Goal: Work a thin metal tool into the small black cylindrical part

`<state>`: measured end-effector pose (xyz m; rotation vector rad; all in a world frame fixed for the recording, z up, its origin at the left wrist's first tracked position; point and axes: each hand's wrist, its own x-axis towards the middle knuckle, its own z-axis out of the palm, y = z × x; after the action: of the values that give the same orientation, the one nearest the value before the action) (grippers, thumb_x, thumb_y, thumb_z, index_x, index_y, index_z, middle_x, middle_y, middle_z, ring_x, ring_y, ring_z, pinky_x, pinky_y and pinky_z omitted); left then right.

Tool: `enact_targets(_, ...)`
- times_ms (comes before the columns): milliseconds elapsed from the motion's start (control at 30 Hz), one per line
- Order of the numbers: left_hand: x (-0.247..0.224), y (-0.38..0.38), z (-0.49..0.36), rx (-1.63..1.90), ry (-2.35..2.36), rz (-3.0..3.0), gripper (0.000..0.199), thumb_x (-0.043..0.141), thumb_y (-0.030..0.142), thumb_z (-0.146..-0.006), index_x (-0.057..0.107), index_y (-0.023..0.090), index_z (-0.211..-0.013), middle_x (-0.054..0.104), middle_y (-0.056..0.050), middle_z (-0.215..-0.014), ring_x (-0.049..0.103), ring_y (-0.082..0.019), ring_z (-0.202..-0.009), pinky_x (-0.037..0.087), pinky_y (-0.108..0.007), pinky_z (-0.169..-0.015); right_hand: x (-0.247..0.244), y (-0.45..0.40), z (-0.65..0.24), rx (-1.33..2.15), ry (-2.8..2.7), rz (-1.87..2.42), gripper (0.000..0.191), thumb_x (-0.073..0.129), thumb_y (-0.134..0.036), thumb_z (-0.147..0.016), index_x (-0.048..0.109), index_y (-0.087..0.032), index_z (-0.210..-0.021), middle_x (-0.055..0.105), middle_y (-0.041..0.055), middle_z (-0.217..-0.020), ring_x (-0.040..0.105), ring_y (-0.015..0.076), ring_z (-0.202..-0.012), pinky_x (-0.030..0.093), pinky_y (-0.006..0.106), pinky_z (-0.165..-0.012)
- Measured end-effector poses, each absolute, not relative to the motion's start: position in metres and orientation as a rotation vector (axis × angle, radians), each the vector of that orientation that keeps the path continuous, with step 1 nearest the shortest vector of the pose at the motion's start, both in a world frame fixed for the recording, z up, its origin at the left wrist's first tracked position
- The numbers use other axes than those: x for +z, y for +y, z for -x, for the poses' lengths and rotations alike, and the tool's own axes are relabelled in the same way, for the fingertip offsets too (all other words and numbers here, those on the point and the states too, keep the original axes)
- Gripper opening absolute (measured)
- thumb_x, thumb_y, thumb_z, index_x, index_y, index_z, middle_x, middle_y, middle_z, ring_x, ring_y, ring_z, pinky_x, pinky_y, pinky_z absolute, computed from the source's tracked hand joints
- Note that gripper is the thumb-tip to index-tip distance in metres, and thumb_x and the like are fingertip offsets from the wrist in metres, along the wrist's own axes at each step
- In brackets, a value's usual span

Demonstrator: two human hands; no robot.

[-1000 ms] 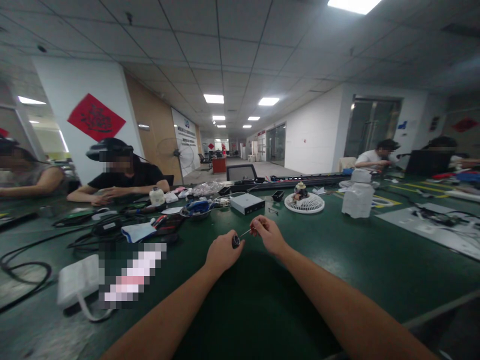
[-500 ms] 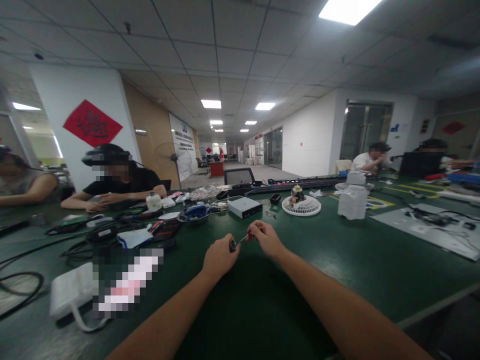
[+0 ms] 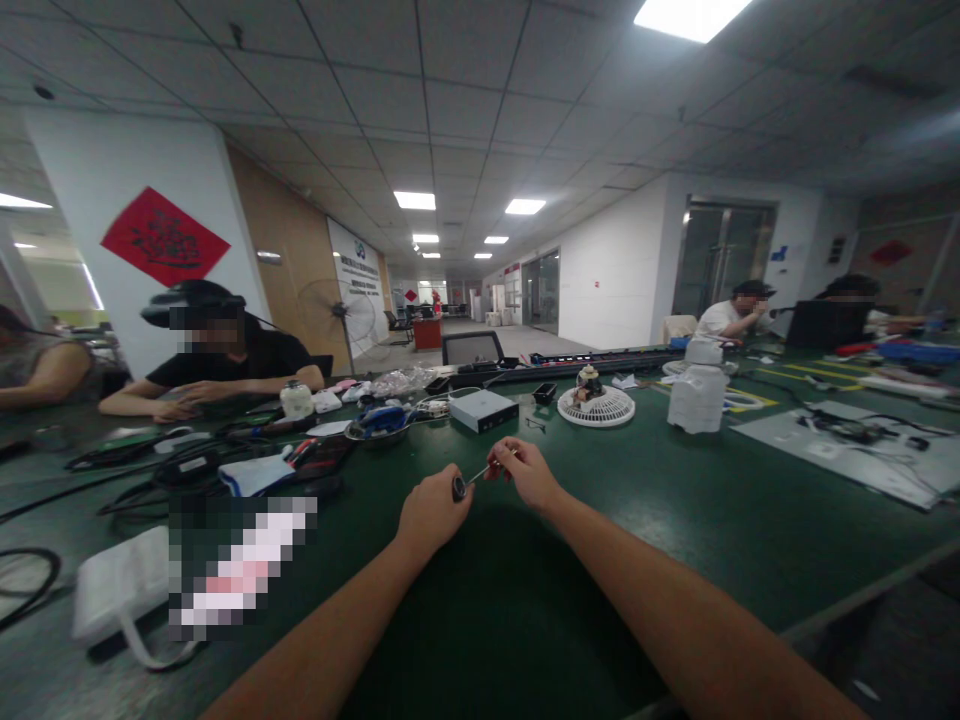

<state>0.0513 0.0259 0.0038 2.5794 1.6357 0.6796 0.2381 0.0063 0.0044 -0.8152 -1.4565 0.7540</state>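
Note:
My two hands meet above the green workbench mat [image 3: 645, 500], just in front of me. My left hand [image 3: 431, 512] pinches a small black round part [image 3: 458, 488], which shows at its fingertips. My right hand [image 3: 526, 474] holds a small screwdriver [image 3: 477, 477] with a thin metal shaft, its handle mostly hidden by my fingers. The shaft's tip reaches the black part. What the tip touches on that part is too small to tell.
A silver box [image 3: 484, 411], a round white fan grille [image 3: 596, 406] and a white plastic bottle [image 3: 694, 399] stand ahead. Tangled black cables [image 3: 180, 470] and a metal bowl [image 3: 377, 432] lie to the left. A co-worker in a black shirt [image 3: 232, 358] sits beyond.
The whole scene has slid left in view as my head turned slightly right. My hands stay together, still holding the black part and the screwdriver.

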Motion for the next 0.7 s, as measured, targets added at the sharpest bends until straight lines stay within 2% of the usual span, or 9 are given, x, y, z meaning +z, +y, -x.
enact_targets(400, 0.002, 0.026, -0.051, 0.664, 1.716, -2.585, 0.019, 0.052, 0.043, -0.092, 0.055, 0.025, -0.089, 0.072, -0.005, -0.090, 0.068, -0.022, -0.078, 0.041, -0.028, -0.062, 0.007, 0.003, -0.236, 0.760, -1.495, 0.822, 0.037, 0.057, -0.055, -0.092, 0.063, -0.019, -0.087, 0.072, 0.0041, -0.072, 0.064, 0.0170, -0.065, 0.042, 0.027, -0.056)
enact_targets(567, 0.003, 0.022, -0.052, 0.583, 1.701, -2.616, 0.024, 0.055, 0.048, -0.089, 0.056, 0.024, -0.091, 0.071, -0.005, -0.090, 0.069, -0.024, -0.081, 0.045, -0.031, -0.064, 0.004, 0.003, -0.235, 0.677, -1.536, 0.869, 0.036, 0.059, -0.053, -0.092, 0.063, -0.018, -0.086, 0.071, 0.0039, -0.075, 0.064, 0.0167, -0.067, 0.049, 0.029, -0.066)
enact_targets(700, 0.007, 0.015, -0.054, 0.553, 1.755, -2.652, 0.027, 0.055, 0.049, -0.089, 0.058, 0.022, -0.093, 0.070, -0.007, -0.096, 0.068, -0.025, -0.085, 0.048, -0.034, -0.069, 0.005, 0.001, -0.235, 0.706, -1.539, 0.891, 0.041, 0.056, -0.057, -0.093, 0.063, -0.018, -0.082, 0.069, 0.0032, -0.067, 0.065, 0.0175, -0.064, 0.049, 0.029, -0.063)
